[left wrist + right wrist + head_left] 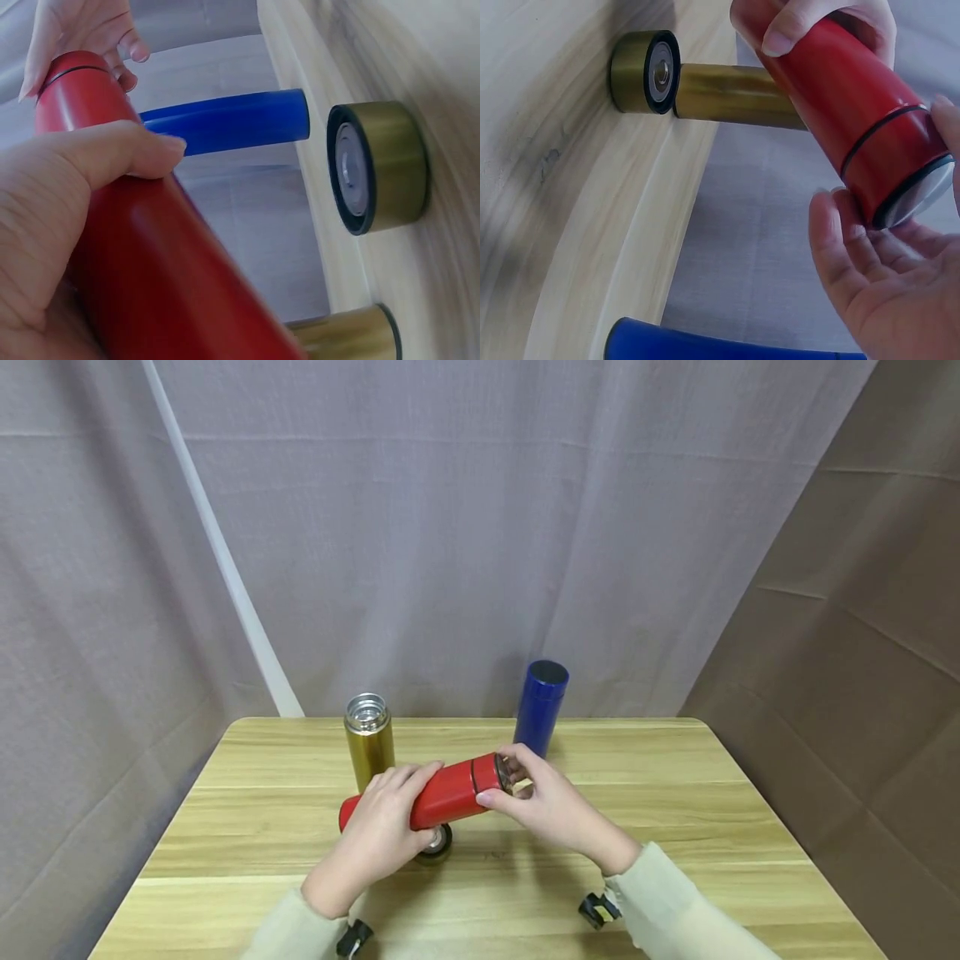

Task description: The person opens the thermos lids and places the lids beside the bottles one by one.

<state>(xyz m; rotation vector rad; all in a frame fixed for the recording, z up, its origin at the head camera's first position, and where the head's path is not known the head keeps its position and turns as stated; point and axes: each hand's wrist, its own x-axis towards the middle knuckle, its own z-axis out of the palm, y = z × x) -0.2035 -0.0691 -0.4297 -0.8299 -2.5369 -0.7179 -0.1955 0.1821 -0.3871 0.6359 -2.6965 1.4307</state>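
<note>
A red thermos bottle (452, 793) is held tilted above the table, its lidded end raised to the right. My left hand (385, 821) grips its body, with the thumb across the red side in the left wrist view. At the lid (900, 165), which is still seated on the bottle, my right hand (551, 802) has its thumb on one side and fingers on the other. Below lies a gold lid (390, 169), its inner side facing up. Behind the left hand stands an uncapped gold thermos bottle (371, 747) with a bare steel mouth.
A blue thermos bottle (541, 706) with its lid on stands at the back, beyond my right hand. The wooden table (247, 827) ends at a grey curtain (450, 568). Black wrist mounts (597, 910) hang beneath both sleeves.
</note>
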